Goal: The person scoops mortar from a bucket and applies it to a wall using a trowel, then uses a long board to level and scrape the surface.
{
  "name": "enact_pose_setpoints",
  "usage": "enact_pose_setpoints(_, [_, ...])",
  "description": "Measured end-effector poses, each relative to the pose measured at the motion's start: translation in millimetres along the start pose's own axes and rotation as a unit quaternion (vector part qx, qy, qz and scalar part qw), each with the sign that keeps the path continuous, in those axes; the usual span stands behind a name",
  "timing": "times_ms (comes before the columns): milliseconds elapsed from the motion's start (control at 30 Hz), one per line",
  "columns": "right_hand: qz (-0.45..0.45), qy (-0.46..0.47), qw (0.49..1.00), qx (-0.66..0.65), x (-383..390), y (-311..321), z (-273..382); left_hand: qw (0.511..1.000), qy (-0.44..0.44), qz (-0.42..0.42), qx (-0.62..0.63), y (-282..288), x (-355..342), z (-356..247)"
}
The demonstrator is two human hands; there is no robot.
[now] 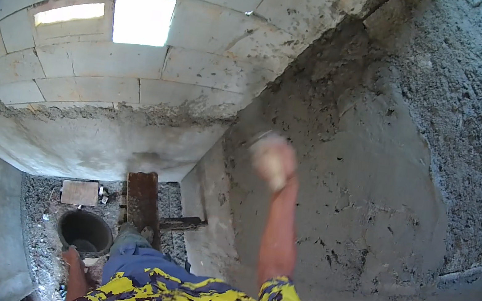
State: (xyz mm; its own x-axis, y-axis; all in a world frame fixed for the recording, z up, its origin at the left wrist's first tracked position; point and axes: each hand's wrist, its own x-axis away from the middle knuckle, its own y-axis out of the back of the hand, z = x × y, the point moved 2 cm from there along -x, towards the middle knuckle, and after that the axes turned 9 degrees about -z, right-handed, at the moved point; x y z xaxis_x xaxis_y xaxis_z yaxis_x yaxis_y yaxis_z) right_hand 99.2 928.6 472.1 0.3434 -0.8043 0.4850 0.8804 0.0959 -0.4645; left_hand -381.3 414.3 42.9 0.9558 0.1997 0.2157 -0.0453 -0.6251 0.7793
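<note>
My right hand (pixel 275 160) is raised in front of wet grey plaster (pixel 369 169) on the right-hand wall. Motion smears it, but the fingers look closed. A thin pale edge shows just above the knuckles; what it belongs to is too blurred to name. Low on the left, my left hand (pixel 73 257) is beside a round black bucket (pixel 85 232), close to its near rim. Its fingers are mostly hidden, and whether it grips anything is unclear. Beneath the bucket's near side, a small whitish thing (pixel 91 261) shows.
A brown wooden plank (pixel 144 204) lies by my leg, with a dark bar (pixel 180 223) beside it. Beyond the bucket rests a flat pale block (pixel 79 193) on rough gravelly floor. Ahead rises a block wall (pixel 203 70) with a bright opening (pixel 142 20). Rough plaster (pixel 463 121) covers the far right.
</note>
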Motion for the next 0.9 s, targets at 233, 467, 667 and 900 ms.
enact_pose_setpoints(233, [-0.185, 0.217, 0.913, 0.293, 4, -21, -31, 0.973, 0.175, 0.083, 0.123, -11, -12, 32])
enact_pose_setpoints(467, [-0.285, 0.268, 0.743, 0.542, -52, 2, -70, 0.978, 0.055, 0.201, 0.012, -56, -61, -3])
enact_pose_setpoints(667, [-0.382, 0.210, 0.729, 0.528, -16, -5, 16, 0.992, 0.010, 0.125, -0.021, -90, -10, -72])
enact_pose_setpoints(900, [-0.451, 0.287, 0.682, 0.500, 54, -12, 134, 0.989, 0.008, 0.144, 0.018, -146, 6, -75])
